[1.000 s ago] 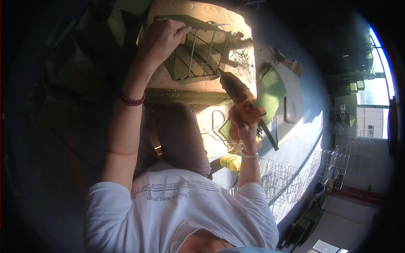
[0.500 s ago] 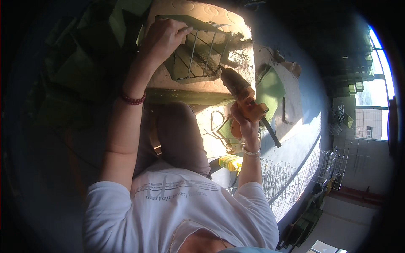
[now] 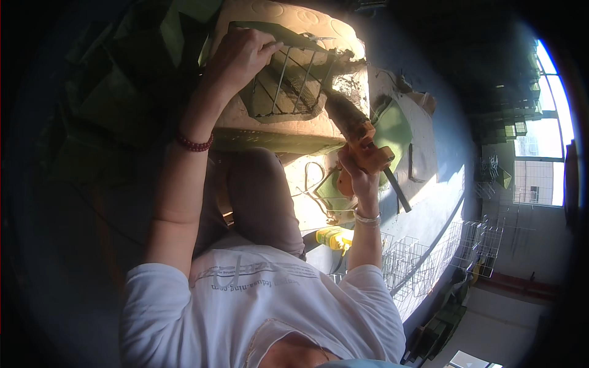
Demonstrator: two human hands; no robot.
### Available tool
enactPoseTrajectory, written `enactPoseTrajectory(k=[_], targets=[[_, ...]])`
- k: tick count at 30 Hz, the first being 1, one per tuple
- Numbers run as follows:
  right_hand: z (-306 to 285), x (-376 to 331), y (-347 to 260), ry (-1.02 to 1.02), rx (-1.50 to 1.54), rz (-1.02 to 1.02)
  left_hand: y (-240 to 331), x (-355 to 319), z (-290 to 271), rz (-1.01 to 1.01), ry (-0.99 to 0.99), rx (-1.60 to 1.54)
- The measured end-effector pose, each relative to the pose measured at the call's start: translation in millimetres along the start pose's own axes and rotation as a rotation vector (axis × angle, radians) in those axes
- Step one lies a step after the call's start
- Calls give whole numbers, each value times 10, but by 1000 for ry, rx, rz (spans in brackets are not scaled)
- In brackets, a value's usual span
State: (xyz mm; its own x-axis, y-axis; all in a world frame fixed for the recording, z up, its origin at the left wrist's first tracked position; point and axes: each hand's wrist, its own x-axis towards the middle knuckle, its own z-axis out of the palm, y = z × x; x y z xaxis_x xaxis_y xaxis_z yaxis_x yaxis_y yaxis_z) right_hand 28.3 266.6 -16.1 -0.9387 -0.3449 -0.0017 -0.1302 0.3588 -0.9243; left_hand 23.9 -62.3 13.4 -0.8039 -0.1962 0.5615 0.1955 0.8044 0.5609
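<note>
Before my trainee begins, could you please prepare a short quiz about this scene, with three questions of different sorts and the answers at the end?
1. Which hand holds the orange gun-shaped tool with a dark nozzle?
2. True or false: the dark red beaded bracelet is worn on the left wrist.
3. At which thing is the left hand?
A) the yellow-and-black object
B) the thin metal wire frame with parallel bars
C) the bright window at the far right

Key: 1. The right hand. 2. True. 3. B.
</note>
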Motion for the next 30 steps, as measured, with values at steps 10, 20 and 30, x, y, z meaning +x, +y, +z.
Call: enactPoseTrajectory(k=[10, 20, 30], targets=[[-38, 58, -4, -7, 17, -35, -3, 5, 17, 20, -2, -17], [-49, 105, -64, -8, -25, -39, -2, -17, 5, 22, 14, -19], [-66, 57, 2, -5, -57, 53, 58, 19, 14, 2, -21, 2]])
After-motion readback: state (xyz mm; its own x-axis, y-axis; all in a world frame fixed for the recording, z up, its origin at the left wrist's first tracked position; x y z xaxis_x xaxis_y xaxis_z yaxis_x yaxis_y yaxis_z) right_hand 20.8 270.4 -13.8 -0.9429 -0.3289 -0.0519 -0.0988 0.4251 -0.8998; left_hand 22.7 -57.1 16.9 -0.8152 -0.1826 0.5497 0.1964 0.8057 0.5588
